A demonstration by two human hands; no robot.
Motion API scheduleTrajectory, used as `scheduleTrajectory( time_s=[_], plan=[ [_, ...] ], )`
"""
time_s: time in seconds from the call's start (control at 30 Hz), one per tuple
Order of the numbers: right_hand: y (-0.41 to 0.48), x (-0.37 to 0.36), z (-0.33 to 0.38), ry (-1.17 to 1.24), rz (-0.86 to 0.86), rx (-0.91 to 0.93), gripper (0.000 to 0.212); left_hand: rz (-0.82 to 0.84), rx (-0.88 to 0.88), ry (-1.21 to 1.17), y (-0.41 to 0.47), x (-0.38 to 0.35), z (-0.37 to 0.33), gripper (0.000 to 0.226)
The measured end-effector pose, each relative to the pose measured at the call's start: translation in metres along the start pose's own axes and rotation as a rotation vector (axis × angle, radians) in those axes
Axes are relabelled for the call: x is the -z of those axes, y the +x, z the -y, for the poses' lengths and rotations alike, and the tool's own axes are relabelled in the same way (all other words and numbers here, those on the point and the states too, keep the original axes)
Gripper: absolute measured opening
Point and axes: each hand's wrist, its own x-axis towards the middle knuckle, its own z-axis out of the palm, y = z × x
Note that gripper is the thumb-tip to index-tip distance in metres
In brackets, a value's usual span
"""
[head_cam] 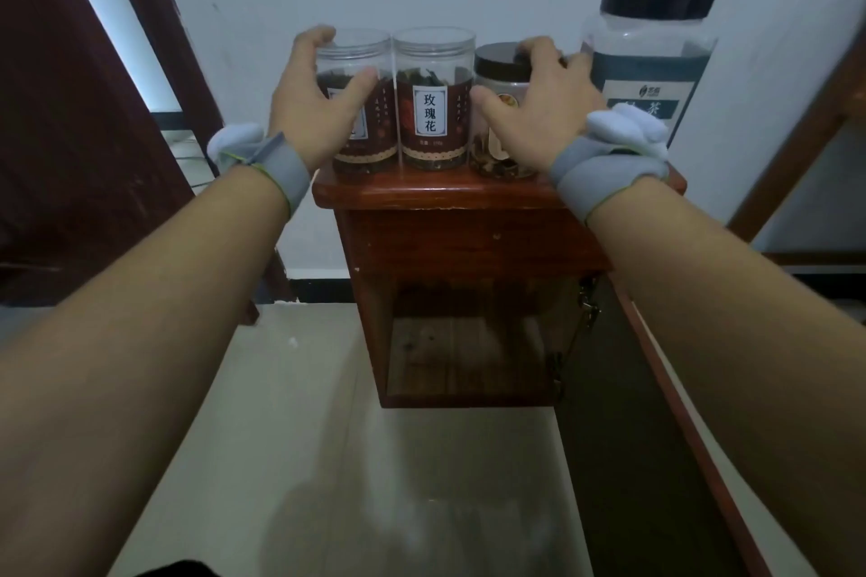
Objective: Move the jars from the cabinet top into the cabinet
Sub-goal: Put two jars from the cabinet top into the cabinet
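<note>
Several jars stand in a row on the red-brown wooden cabinet top [421, 194]. My left hand [314, 108] wraps the leftmost clear jar [356, 61], thumb on its front and fingers round its far left side. Beside it stands a second clear jar [433, 98] with a red label. My right hand [539, 108] grips the short dark-lidded jar [499, 61], fingers over the lid and thumb on its front. A tall jar with a black lid [651, 56] stands at the right. Below, the cabinet compartment [464, 356] is open and holds nothing that I can see.
The cabinet door [623, 412] hangs open to the right, edge toward me. A dark red door [70, 131] stands at the left. A wooden frame [806, 145] slants at the right. Pale tiled floor [328, 459] lies in front of the cabinet; a white wall is behind.
</note>
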Motion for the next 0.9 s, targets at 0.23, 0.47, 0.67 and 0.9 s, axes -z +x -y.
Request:
scheduleTrajectory(
  time_s=[0.23,0.47,0.67,0.9],
  plan=[
    [-0.009,0.009,0.0,0.077,0.009,0.018,0.058,-0.016,-0.005,0.07,-0.013,0.013,-0.012,0.061],
    [-0.054,0.034,-0.005,0.158,0.006,0.088,0.059,-0.017,-0.016,-0.004,-0.062,0.035,-0.041,0.05],
    [-0.115,0.056,-0.009,0.209,-0.026,0.101,0.057,0.087,-0.006,-0.086,-0.12,0.049,-0.049,0.058],
    [-0.18,0.035,-0.037,0.16,0.177,0.016,0.056,0.234,0.112,-0.011,-0.199,0.029,-0.001,0.062]
  ],
)
